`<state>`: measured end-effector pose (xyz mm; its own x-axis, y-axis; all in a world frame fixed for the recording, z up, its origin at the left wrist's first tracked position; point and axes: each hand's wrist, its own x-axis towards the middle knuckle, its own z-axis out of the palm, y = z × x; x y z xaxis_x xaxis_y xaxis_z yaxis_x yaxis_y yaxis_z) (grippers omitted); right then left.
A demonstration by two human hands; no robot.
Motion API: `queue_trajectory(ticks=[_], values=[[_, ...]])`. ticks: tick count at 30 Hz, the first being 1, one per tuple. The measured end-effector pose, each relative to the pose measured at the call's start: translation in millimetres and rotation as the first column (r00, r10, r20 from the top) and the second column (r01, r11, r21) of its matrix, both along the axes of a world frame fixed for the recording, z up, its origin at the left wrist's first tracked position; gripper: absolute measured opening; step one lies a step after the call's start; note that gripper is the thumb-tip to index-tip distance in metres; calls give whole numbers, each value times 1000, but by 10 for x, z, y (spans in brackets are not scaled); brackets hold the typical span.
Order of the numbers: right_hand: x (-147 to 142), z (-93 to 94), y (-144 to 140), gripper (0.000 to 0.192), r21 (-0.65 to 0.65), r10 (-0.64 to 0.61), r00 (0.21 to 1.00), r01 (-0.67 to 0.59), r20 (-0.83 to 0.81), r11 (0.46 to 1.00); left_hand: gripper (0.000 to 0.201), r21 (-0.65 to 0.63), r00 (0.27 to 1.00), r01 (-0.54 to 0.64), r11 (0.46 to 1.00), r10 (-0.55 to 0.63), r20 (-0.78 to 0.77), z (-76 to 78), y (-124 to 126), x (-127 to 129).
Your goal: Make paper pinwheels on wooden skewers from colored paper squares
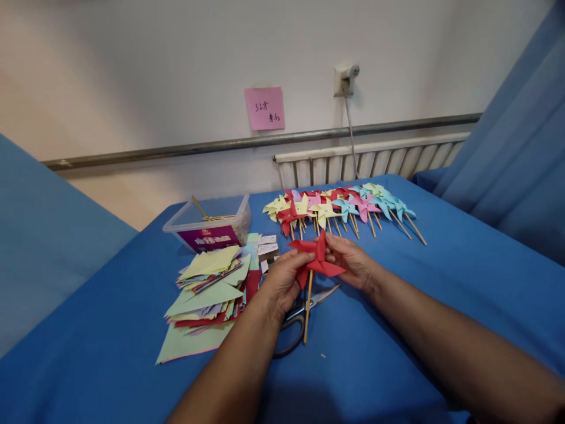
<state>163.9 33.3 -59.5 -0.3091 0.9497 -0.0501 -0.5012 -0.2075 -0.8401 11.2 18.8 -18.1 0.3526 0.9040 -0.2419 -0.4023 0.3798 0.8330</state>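
Note:
Between my two hands is a red paper pinwheel [325, 266] on a thin wooden stick [308, 312] that hangs downward. My left hand [286, 275] pinches the pinwheel's left side, with the thumb near its centre. At the upper right blade, my right hand [351, 259] has its fingers closed on the paper, and some fingertips are hidden behind it. Beneath the hands, scissors [315, 300] with dark handles lie on the blue cloth, partly covered by the left hand and the stick.
Finished pinwheels [324, 213] in several colours lie in rows at the back. To the left are stacked coloured paper sheets [207, 294] and a clear plastic box [212, 206] holding a few sticks. Small printed boxes [268, 244] stand beside the paper. Blue cloth [379, 365] covers the table.

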Motion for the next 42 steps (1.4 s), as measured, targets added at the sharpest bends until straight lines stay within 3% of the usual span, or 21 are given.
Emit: queue_trajectory(ticks=[6, 14, 20, 25, 30, 42], values=[[10, 39, -40, 24, -46, 26, 988, -34, -154, 998, 19, 7, 999, 46, 999, -46, -11, 3, -25, 16], [17, 74, -16, 34, -58, 26, 983, -38, -182, 998, 20, -16, 994, 107, 994, -107, 8, -20, -20, 6], [16, 99, -13, 30, -34, -21, 986, 15, -167, 999, 18, 5, 988, 152, 988, -152, 15, -5, -31, 14], [6, 113, -32, 41, -87, -55, 993, 46, -109, 995, 15, 2, 994, 108, 994, -108, 2, 2, -27, 14], [-21, 114, -50, 31, -13, -117, 993, 117, -26, 993, 11, -5, 996, 80, 997, -80, -31, -15, -16, 9], [-8, 62, 27, 32, -70, -235, 971, 232, -45, 970, 13, -57, 998, 35, 998, -38, -46, -49, -3, 0]])
